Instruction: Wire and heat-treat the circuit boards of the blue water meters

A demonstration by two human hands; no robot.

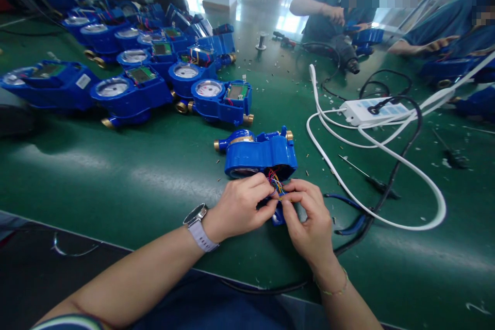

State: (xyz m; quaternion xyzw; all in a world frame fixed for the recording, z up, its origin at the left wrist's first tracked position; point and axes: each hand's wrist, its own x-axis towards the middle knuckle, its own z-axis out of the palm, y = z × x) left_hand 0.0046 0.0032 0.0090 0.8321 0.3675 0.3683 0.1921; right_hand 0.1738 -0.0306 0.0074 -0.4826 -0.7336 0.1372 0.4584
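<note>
A blue water meter [257, 154] with brass pipe ends lies on its side in front of me, its open housing facing my hands. Thin coloured wires [275, 180], red, yellow and white among them, come out of that housing. My left hand [247, 201] pinches some of these wires from the left, a watch on its wrist. From the right, my right hand [307, 211] pinches the same bundle, fingertips close to the left ones. Below the fingertips sits a small blue part [278, 215], partly hidden by the hands.
Several blue water meters [131, 85] crowd the green table [154, 165] at the back left. A white power strip [375, 111] with looping cables, a screwdriver [367, 178] and blue-handled pliers [351, 224] lie to the right. Co-workers [336, 15] sit across the table.
</note>
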